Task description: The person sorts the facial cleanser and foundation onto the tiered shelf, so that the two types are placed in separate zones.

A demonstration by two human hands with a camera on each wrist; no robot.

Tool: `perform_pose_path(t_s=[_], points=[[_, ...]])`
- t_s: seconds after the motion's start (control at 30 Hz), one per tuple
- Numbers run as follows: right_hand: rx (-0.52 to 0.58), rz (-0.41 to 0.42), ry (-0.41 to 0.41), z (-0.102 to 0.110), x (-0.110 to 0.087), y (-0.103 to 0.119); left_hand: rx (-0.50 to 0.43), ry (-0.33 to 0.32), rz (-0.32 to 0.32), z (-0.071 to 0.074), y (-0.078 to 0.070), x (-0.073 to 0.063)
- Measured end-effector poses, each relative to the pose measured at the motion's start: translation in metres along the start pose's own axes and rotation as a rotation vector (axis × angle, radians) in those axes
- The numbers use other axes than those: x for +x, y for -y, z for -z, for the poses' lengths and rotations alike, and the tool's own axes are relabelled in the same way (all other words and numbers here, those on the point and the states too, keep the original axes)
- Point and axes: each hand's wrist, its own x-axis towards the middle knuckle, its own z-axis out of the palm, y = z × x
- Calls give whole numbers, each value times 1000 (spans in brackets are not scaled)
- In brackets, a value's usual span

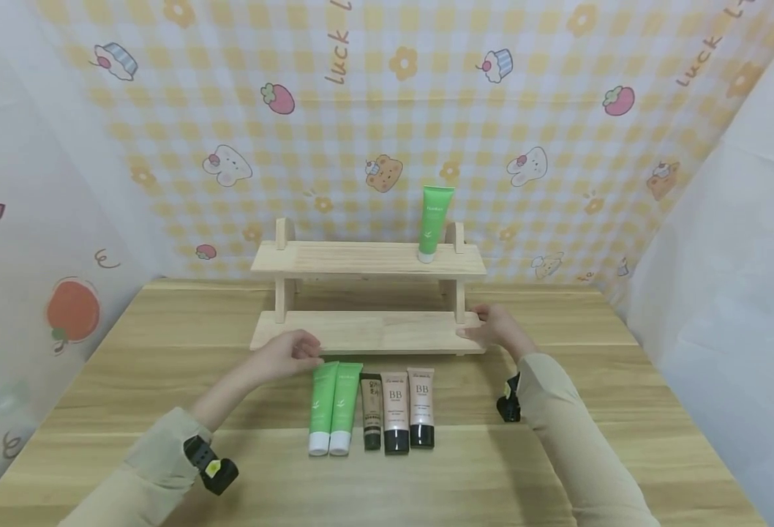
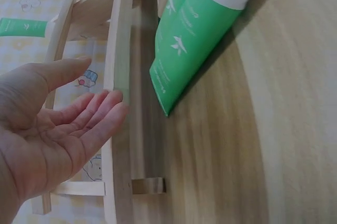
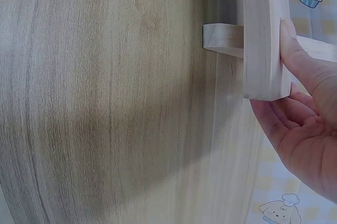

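Observation:
A two-tier wooden display shelf [image 1: 367, 333] stands at the back of the table, with one green squeeze tube [image 1: 434, 219] upright on its upper board. My right hand [image 1: 495, 328] grips the right end of the lower board [image 3: 263, 50], thumb on top and fingers curled around the end. Over the left front of the shelf is my left hand [image 2: 58, 113], its fingers relaxed and holding nothing. Just below it lie two green tubes [image 1: 323, 410]. Beside these, a slim dark-capped tube [image 1: 372, 410] and two pinkish BB cream tubes [image 1: 396, 413] lie in the same row.
A yellow checked cloth [image 1: 387, 132] hangs behind the shelf, and white cloth [image 1: 723, 278] covers both sides. The wooden table [image 1: 163, 351] extends left and right of the shelf. Each wrist carries a black camera [image 1: 211, 465].

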Motion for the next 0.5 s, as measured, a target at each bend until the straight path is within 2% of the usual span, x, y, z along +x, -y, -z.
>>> perform_pose_path(t_s=[0.33, 0.5], points=[[13, -9, 10, -2, 0, 1, -13, 126, 15, 0, 13, -17], [15, -1, 4, 0, 0, 1, -35, 132, 92, -8, 15, -20]])
